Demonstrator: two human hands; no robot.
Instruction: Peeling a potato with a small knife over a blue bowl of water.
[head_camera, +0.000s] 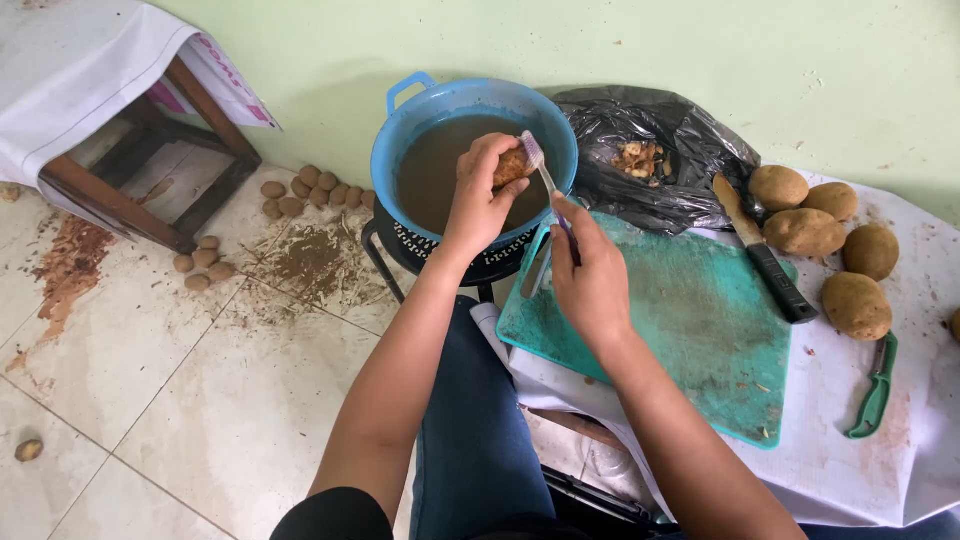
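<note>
- Both hands are raised over a blue basin (400, 150) of muddy water: the left hand (478, 200) is closed around a small potato (512, 166), held above the water.
- A toothbrush (545, 180) is gripped in the closed right hand (592, 280), its bristles touching the potato.
- Just right of the hands, a green cutting board (700, 330) is laid on the white-covered bench (870, 470), with a black-handled knife (765, 255) across its far corner.
- A green peeler (876, 388) and five large potatoes (825, 245) are seen further right.
- Beyond the board, a black plastic bag (650, 170) holds peelings.
- Small potatoes (310, 190) are scattered on the dirty tiled floor (200, 370) at far left.
</note>
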